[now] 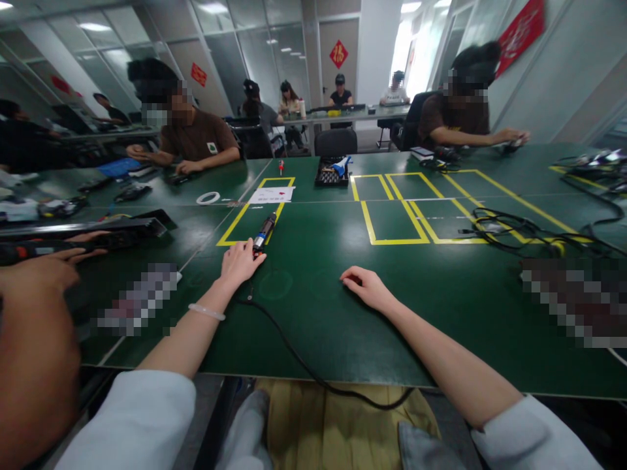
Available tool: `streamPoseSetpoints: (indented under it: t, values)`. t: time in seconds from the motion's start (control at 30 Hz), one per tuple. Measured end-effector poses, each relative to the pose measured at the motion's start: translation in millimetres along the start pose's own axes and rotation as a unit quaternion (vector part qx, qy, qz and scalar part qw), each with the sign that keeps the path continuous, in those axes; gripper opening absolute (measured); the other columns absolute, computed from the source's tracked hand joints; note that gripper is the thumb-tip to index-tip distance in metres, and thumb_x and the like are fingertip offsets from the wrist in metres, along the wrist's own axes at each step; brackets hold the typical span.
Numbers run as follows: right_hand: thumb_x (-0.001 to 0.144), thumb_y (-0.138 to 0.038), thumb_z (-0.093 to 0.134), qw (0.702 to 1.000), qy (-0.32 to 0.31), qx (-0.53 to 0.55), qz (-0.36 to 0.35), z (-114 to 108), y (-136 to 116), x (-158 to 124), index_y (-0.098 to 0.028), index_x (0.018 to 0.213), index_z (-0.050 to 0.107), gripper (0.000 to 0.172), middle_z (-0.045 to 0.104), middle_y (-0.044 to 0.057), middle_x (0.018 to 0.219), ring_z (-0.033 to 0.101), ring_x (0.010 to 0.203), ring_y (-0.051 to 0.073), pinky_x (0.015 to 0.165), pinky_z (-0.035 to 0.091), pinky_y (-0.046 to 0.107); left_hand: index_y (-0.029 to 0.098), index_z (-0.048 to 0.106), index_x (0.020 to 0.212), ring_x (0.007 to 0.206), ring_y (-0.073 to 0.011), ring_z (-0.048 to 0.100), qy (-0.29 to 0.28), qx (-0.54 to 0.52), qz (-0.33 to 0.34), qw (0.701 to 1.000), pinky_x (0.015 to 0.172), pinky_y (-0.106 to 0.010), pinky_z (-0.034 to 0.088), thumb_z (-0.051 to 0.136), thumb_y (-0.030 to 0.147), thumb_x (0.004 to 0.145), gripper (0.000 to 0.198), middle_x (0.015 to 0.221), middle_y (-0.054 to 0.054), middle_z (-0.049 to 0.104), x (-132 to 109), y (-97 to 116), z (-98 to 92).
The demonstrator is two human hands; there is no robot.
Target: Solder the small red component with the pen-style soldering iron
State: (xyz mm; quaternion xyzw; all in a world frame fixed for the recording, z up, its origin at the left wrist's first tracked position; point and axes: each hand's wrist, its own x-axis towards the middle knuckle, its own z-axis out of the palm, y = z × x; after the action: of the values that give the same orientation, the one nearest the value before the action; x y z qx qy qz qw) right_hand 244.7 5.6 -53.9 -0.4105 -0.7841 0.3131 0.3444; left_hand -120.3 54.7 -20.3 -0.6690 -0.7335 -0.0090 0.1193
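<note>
My left hand (241,262), with a pale bracelet on the wrist, is closed around the near end of a slim black, silver and blue device (265,233). The device lies on the green table (313,339) across the edge of a yellow taped outline, pointing away from me. Its near end is hidden under my fingers. My right hand (367,287) rests on the table to the right, fingers curled together, with nothing visible in them. A black cable (289,346) runs from near my left wrist over the table's front edge.
Beyond the device lie a white paper (272,194), a red screwdriver (281,167) and a black tray (323,175). Tangled black cables (504,225) lie at right. A co-worker's arm (39,326) reaches in at left, beside a blurred-out flat object (147,294). A tape roll (208,198) lies farther back.
</note>
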Motion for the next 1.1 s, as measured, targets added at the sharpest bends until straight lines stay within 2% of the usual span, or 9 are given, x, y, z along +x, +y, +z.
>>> streamPoseSetpoints:
  t: [0.23, 0.4, 0.6, 0.73, 0.8, 0.87, 0.93, 1.03, 1.1]
  values:
    - [0.088, -0.022, 0.053, 1.000, -0.004, -0.008, -0.008, -1, -1, 0, -0.018, 0.089, 0.065, 0.013, 0.065, 0.002, 0.080, 0.058, 0.071, 0.015, 0.067, 0.045, 0.026, 0.009, 0.042, 0.132, 0.115, -0.0378, 0.045, -0.057, -0.001, -0.076, 0.996, 0.091, -0.045, 0.036, 0.035, 0.054, 0.088, 0.063, 0.129, -0.024, 0.047, 24, -44, 1.4]
    - [0.087, -0.021, 0.054, 1.000, -0.008, -0.017, -0.011, -2, -2, 0, -0.018, 0.089, 0.065, 0.012, 0.065, 0.003, 0.080, 0.057, 0.071, 0.014, 0.067, 0.044, 0.026, 0.010, 0.044, 0.130, 0.116, -0.0376, 0.045, -0.062, -0.007, -0.095, 0.994, 0.094, -0.046, 0.032, 0.037, 0.052, 0.088, 0.060, 0.129, -0.024, 0.048, 28, -59, -1.6]
    - [0.087, -0.019, 0.053, 1.000, -0.013, -0.022, -0.012, -3, -3, 1, -0.017, 0.088, 0.065, 0.012, 0.065, 0.003, 0.082, 0.058, 0.073, 0.015, 0.068, 0.044, 0.026, 0.006, 0.049, 0.120, 0.103, -0.0341, 0.054, 0.012, 0.017, -0.102, 0.995, 0.088, -0.040, 0.037, 0.043, 0.045, 0.087, 0.051, 0.112, -0.022, 0.059, 12, -48, -6.3]
    - [0.087, -0.019, 0.054, 0.999, -0.015, -0.030, -0.012, -3, -3, 2, -0.017, 0.088, 0.066, 0.012, 0.066, 0.003, 0.082, 0.058, 0.074, 0.015, 0.069, 0.044, 0.026, 0.007, 0.056, 0.108, 0.099, -0.0337, 0.057, 0.030, 0.018, -0.107, 0.994, 0.085, -0.041, 0.039, 0.040, 0.039, 0.089, 0.040, 0.106, -0.021, 0.063, 13, -37, -14.6]
    - [0.087, -0.019, 0.054, 0.999, -0.015, -0.030, -0.013, -2, -2, 2, -0.018, 0.088, 0.066, 0.012, 0.065, 0.003, 0.082, 0.058, 0.074, 0.015, 0.069, 0.044, 0.026, 0.010, 0.058, 0.105, 0.098, -0.0336, 0.059, 0.038, -0.021, -0.111, 0.993, 0.082, -0.041, 0.041, 0.041, 0.039, 0.089, 0.037, 0.103, -0.020, 0.064, 18, -24, -22.0]
    - [0.087, -0.020, 0.054, 0.999, -0.014, -0.026, -0.015, -1, -1, 2, -0.018, 0.088, 0.066, 0.012, 0.065, 0.003, 0.082, 0.058, 0.074, 0.015, 0.069, 0.044, 0.026, 0.013, 0.060, 0.101, 0.093, -0.0300, 0.062, 0.027, -0.121, -0.080, 0.989, 0.079, -0.039, 0.044, 0.046, 0.040, 0.087, 0.033, 0.099, -0.015, 0.067, 20, -2, -30.4]
    - [0.087, -0.020, 0.053, 1.000, -0.013, -0.022, -0.019, 0, 1, 1, -0.018, 0.089, 0.065, 0.012, 0.065, 0.003, 0.082, 0.058, 0.074, 0.015, 0.069, 0.044, 0.026, 0.016, 0.060, 0.097, 0.084, -0.0230, 0.064, -0.019, -0.277, -0.011, 0.961, 0.076, -0.034, 0.046, 0.050, 0.040, 0.086, 0.029, 0.093, -0.010, 0.068, 16, 30, -37.8]
    - [0.087, -0.021, 0.052, 1.000, -0.010, -0.002, -0.017, 1, 3, 0, -0.018, 0.090, 0.064, 0.013, 0.064, 0.002, 0.080, 0.057, 0.072, 0.014, 0.068, 0.044, 0.026, 0.014, 0.060, 0.098, 0.075, -0.0160, 0.064, -0.134, -0.504, 0.091, 0.848, 0.071, -0.030, 0.049, 0.055, 0.039, 0.084, 0.030, 0.087, -0.007, 0.067, -2, 87, -44.7]
    - [0.087, -0.022, 0.052, 0.999, -0.006, 0.031, -0.015, 1, 2, -1, -0.019, 0.098, 0.061, 0.015, 0.063, 0.001, 0.079, 0.057, 0.069, 0.013, 0.067, 0.045, 0.025, 0.013, 0.061, 0.104, 0.075, -0.0140, 0.062, -0.224, -0.575, 0.137, 0.775, 0.072, -0.029, 0.050, 0.057, 0.040, 0.083, 0.035, 0.088, -0.006, 0.065, -19, 120, -45.4]
